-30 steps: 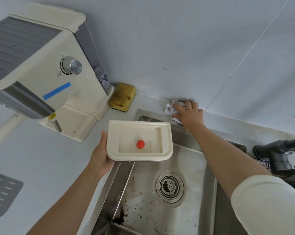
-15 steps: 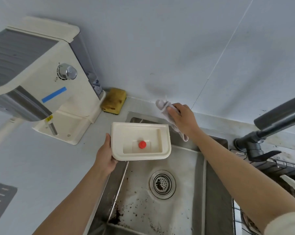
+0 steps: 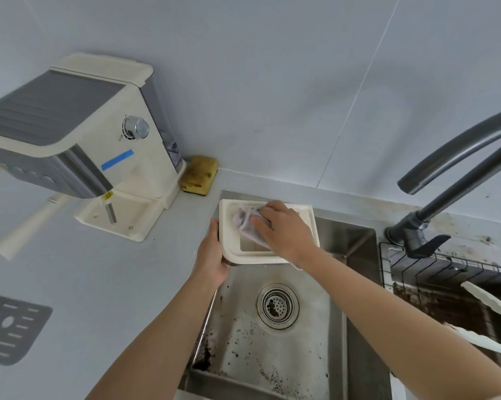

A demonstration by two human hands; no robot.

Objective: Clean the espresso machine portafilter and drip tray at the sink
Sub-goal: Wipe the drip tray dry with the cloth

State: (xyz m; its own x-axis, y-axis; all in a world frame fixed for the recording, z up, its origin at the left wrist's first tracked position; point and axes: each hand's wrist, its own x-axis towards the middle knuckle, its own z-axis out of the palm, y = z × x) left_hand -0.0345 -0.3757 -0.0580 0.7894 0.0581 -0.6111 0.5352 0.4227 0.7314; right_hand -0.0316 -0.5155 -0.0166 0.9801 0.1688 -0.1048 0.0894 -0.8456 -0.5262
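I hold a cream plastic drip tray over the far left corner of the steel sink. My left hand grips the tray's left edge. Pressed into the tray's hollow is a crumpled pale cloth, with my right hand closed on it. The hand and cloth hide the tray's red float. The cream espresso machine stands on the counter at the left, its base bay without a tray. The grey slotted tray grate lies on the counter at the far left. No portafilter is in view.
Coffee grounds speckle the sink floor around the drain strainer. A yellow sponge lies against the wall beside the machine. A dark faucet arches over from the right, above a wire rack holding white pieces.
My right hand lifted the cloth from the counter behind the sink and brought it down into the tray, covering the red float. The left hand kept the tray over the sink.
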